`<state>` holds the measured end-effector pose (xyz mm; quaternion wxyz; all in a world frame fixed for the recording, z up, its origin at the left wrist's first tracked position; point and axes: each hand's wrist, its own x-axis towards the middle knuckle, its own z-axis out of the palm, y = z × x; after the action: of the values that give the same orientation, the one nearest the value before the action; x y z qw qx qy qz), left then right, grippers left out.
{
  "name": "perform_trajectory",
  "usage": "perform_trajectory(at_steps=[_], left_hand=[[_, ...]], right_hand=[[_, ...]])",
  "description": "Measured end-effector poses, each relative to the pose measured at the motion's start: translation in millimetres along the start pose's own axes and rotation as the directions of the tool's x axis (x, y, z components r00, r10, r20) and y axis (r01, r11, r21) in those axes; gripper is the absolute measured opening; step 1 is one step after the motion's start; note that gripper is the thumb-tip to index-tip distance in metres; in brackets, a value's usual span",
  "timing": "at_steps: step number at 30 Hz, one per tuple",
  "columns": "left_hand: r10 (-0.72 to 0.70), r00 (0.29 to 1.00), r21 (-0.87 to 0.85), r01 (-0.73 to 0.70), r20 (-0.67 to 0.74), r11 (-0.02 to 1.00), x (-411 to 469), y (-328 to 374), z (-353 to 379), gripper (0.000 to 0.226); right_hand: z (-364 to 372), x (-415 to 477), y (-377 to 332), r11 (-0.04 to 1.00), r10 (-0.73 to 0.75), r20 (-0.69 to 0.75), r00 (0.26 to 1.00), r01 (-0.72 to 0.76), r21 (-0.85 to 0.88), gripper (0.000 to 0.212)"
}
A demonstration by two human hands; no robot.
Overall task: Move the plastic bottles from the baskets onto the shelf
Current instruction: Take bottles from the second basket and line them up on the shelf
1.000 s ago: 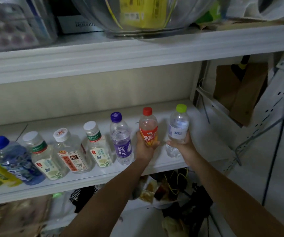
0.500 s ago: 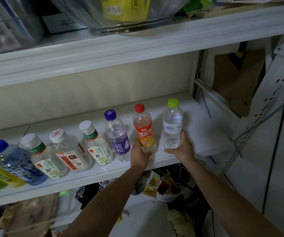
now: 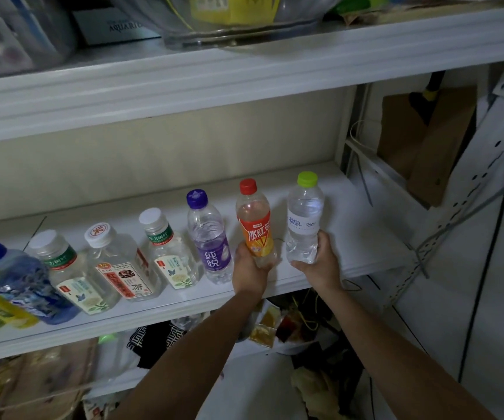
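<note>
The left hand (image 3: pixel 249 268) grips the red-capped bottle (image 3: pixel 255 228) at its base on the shelf (image 3: pixel 350 225). The right hand (image 3: pixel 320 262) wraps around the green-capped bottle (image 3: pixel 303 219) beside it.

On the white shelf (image 3: pixel 347 237), the left hand (image 3: pixel 249 268) grips the red-capped bottle (image 3: pixel 255 228); the right hand (image 3: pixel 320 262) grips the green-capped bottle (image 3: pixel 304 219).

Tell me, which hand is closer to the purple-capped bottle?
Left. The left hand grips the red-capped bottle right beside the purple-capped bottle. The right hand holds the green-capped bottle, one bottle farther away.
</note>
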<state>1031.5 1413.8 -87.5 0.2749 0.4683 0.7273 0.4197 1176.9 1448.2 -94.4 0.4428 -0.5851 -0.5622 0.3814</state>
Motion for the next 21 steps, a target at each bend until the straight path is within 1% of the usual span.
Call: perform_trajectory(at_steps=[3, 6, 8, 9, 11, 12, 14, 16, 18, 21], left_hand=[[0.005, 1.0, 0.014, -0.005, 0.016, 1.0, 1.0, -1.8, -4.5, 0.056], [0.012, 1.0, 0.023, -0.012, 0.024, 1.0, 1.8, -1.6, -7.8, 0.059], [0.012, 1.0, 0.038, -0.012, 0.015, 0.999, 2.0, -2.2, -7.9, 0.059], [0.01, 1.0, 0.043, -0.011, 0.009, 0.999, 1.7, -2.4, -7.3, 0.058], [0.001, 1.0, 0.049, -0.001, 0.001, 0.999, 1.0, -2.4, -5.2, 0.056], [-0.006, 1.0, 0.052, 0.006, -0.003, 0.999, 1.3, -2.1, -4.2, 0.056], [-0.017, 1.0, 0.064, 0.017, -0.005, 0.998, 3.2, -1.5, -3.1, 0.058], [-0.026, 1.0, 0.079, 0.026, -0.001, 0.997, 5.9, -1.1, -3.0, 0.058], [-0.031, 1.0, 0.089, 0.03, 0.007, 0.996, 8.4, -1.5, -3.5, 0.059], [-0.035, 0.999, 0.1, 0.034, 0.009, 0.994, 9.4, -2.9, -3.2, 0.059]], right_hand=[[8.5, 0.7, -0.7, 1.0, 0.023, -0.058, 0.998, -0.023, -0.005, 0.083], [19.7, -3.4, 0.7, 0.999, -0.01, -0.152, 0.988, 0.003, -0.049, 0.087], [23.9, -3.7, 1.2, 0.996, -0.025, -0.186, 0.982, 0.008, -0.087, 0.089], [23.9, -2.4, 1.5, 0.995, -0.019, -0.182, 0.983, 0.0, -0.103, 0.09], [20.7, 1.6, 1.5, 0.992, -0.006, -0.128, 0.992, -0.01, -0.124, 0.094], [17.9, 3.6, 0.7, 0.994, -0.009, -0.084, 0.996, 0.0, -0.106, 0.097], [12.4, 5.8, -0.4, 1.0, -0.025, 0.008, 1.0, 0.025, 0.002, 0.099], [8.8, 5.0, 0.9, 0.998, -0.015, 0.069, 0.997, 0.011, 0.056, 0.092], [7.7, 5.4, 3.4, 0.999, -0.003, 0.076, 0.997, 0.001, 0.032, 0.083], [9.6, 9.9, 3.6, 0.999, 0.011, 0.068, 0.998, -0.013, 0.03, 0.08]])
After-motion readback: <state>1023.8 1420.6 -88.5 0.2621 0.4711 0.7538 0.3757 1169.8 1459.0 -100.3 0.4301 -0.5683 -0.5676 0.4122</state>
